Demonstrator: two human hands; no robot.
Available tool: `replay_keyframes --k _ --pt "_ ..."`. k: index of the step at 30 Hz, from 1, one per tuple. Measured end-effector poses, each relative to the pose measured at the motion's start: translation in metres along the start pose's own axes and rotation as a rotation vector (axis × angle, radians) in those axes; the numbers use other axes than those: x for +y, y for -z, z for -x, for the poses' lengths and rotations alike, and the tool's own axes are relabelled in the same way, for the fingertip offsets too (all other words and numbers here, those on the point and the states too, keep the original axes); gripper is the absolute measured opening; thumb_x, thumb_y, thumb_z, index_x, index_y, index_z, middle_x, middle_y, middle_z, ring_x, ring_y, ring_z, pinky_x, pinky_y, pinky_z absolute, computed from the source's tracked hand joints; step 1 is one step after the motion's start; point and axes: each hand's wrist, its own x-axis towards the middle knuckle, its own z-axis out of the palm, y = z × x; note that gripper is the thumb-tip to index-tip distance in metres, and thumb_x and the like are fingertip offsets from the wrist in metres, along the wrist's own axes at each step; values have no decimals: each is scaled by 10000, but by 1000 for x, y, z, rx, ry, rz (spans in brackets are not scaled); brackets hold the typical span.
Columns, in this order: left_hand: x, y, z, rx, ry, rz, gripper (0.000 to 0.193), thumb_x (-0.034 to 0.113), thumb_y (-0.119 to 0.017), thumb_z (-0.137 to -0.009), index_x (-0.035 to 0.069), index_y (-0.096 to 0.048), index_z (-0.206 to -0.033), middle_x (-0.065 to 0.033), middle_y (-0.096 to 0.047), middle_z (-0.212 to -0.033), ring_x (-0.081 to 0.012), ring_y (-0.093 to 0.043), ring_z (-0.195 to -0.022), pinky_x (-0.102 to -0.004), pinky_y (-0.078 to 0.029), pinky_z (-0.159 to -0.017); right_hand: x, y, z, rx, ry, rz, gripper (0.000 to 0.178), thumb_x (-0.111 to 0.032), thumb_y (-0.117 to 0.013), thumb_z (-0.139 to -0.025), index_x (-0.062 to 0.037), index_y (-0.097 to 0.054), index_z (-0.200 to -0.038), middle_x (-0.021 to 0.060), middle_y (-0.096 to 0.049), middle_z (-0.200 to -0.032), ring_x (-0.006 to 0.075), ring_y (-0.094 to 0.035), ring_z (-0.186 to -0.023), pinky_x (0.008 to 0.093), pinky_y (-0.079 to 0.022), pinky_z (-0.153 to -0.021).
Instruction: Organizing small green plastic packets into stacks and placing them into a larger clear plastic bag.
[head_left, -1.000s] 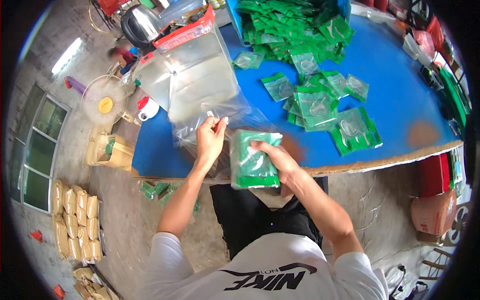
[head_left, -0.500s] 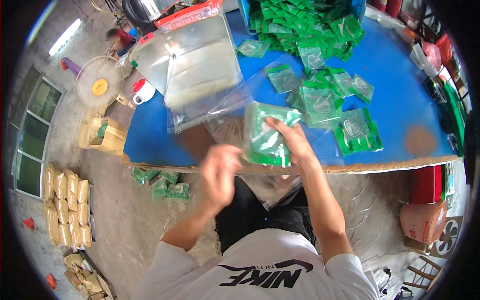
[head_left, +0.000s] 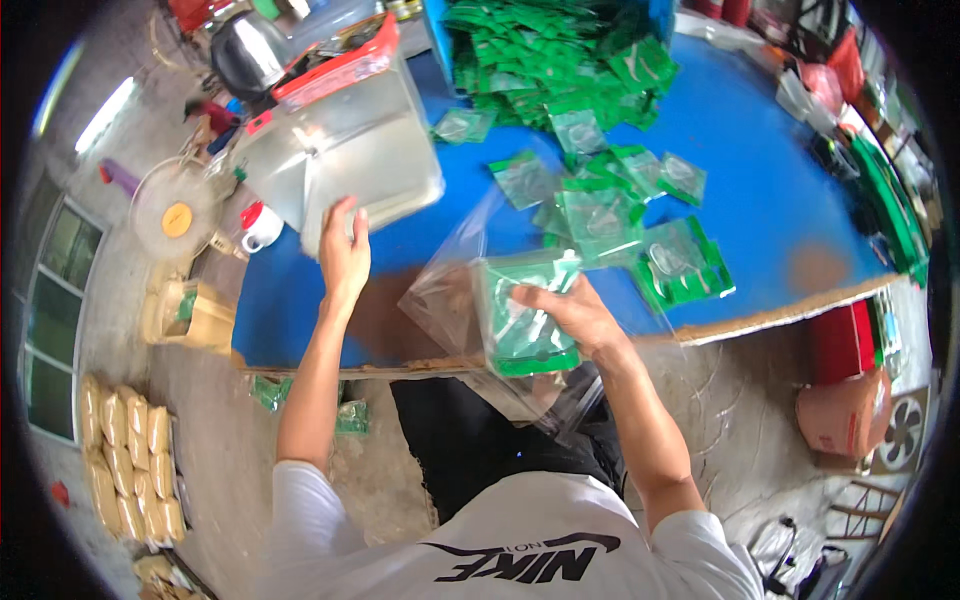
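Observation:
My right hand (head_left: 585, 315) is closed on a stack of flat green-and-clear packets (head_left: 525, 335), thumb on top, above the table's near edge. Under and beside the stack lies a loose clear plastic bag (head_left: 440, 300). My left hand (head_left: 344, 255) reaches to the near edge of a pile of clear plastic bags (head_left: 385, 170), its fingers extended and the thumb apart. Whether the fingertips press on the top bag is hard to make out. Several similar packets (head_left: 600, 215) lie scattered beyond my right hand, one (head_left: 682, 262) close to its right.
A blue bin (head_left: 438, 45) at the far side spills green packets (head_left: 560, 70) onto the blue table (head_left: 760, 190). Behind the bag pile stand a red tray (head_left: 340, 65) and a kettle (head_left: 245, 50). A white mug with a red lid (head_left: 262, 226) sits at the left edge.
My left hand has moved from beside the packet stack, forward and left to the bag pile. The right hand keeps the stack, now slightly lower in view. The view has shifted.

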Motion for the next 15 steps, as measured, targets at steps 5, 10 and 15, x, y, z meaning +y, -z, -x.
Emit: replay_keyframes --k 5,10,15 --pt "204 19 -30 -322 -820 246 484 174 -670 -810 55 -611 -1275 -146 -583 -1341 -372 -450 -1346 -529 -274 -1162 -35 -22 3 -125 -9 40 582 -277 -822 -778 -4 -601 -1244 75 -680 -1079 175 -622 -1004 329 -504 -884" --pt "259 -21 -61 -1358 -575 -290 199 193 -664 -784 25 -741 -858 -133 -720 -820 -285 -694 -862 -416 -540 -743 -27 -30 -3 -220 -71 25 638 -220 -835 -769 14 -550 -1290 73 -662 -1114 170 -634 -1000 336 -512 -897" --pt "228 -36 -48 -1333 -667 115 176 205 -648 -789 61 -749 -790 -127 -722 -781 -309 -695 -762 -424 -533 -679 -13 -52 -8 -296 -68 46 654 -235 -847 -755 2 -561 -1293 78 -670 -1134 181 -625 -1031 341 -502 -915"
